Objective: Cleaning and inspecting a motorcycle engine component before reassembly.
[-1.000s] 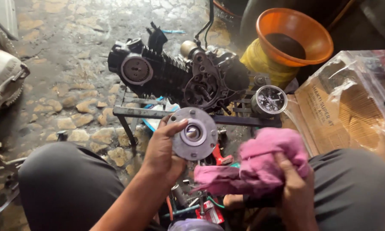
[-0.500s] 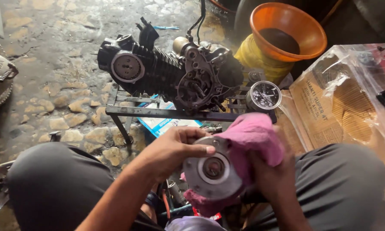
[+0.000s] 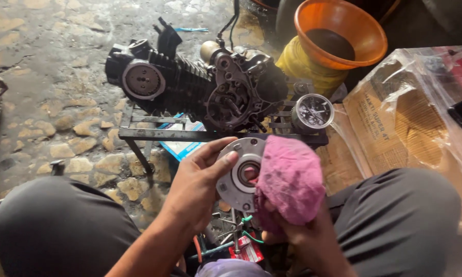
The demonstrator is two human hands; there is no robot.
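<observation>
A round metal disc (image 3: 239, 174) sat low in the middle of the scene, gripped at its left edge by the left hand (image 3: 197, 187). The right hand (image 3: 297, 233) clutched a pink rag (image 3: 291, 179) pressed against the disc's right side. Just beyond, an engine (image 3: 200, 84) rested on a metal stand (image 3: 154, 134). An orange funnel (image 3: 341, 33) stood far right, beside a plastic-wrapped cardboard box (image 3: 410, 118).
</observation>
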